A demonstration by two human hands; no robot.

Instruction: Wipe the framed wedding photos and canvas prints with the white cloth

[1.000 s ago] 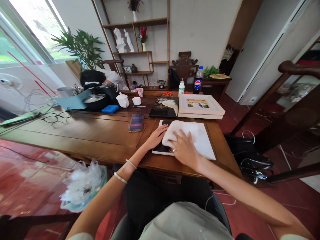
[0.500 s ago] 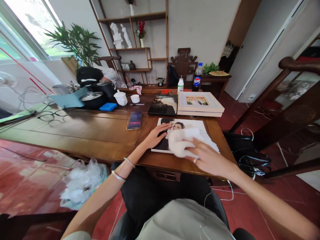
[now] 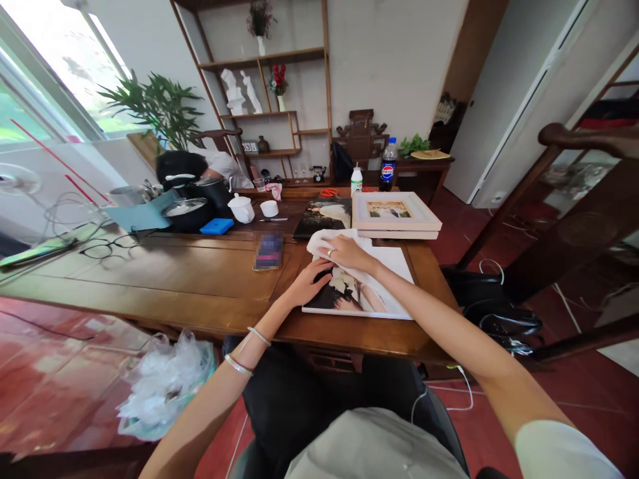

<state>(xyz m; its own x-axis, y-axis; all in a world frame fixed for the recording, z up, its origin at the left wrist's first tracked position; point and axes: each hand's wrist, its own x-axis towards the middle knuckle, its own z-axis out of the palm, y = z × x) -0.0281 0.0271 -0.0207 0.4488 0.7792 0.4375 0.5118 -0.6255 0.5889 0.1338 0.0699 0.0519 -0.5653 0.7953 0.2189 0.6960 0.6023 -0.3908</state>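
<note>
A photo panel [image 3: 357,296] with a picture of a couple lies flat at the near edge of the wooden table. My left hand [image 3: 308,282] rests on its left side, fingers stretched out and nothing in them. With my right hand [image 3: 348,253] I grip a white cloth [image 3: 319,241], pressed on the panel's far part and covering the top of the picture. Just behind are a dark photo panel [image 3: 324,218] and a stack of white picture frames [image 3: 397,214]. A phone [image 3: 268,251] lies left of my left hand.
Along the table's back stand a white teapot [image 3: 241,208], a white cup [image 3: 269,209], a blue box [image 3: 217,226], red scissors [image 3: 329,193], a white bottle [image 3: 356,179] and a cola bottle [image 3: 388,163]. Glasses [image 3: 107,246] lie at left. A plastic bag [image 3: 167,382] is on the floor.
My right hand has moved the cloth from the near right of the panel to its far left part, uncovering the lower picture. My left hand stays on the panel's left side.
</note>
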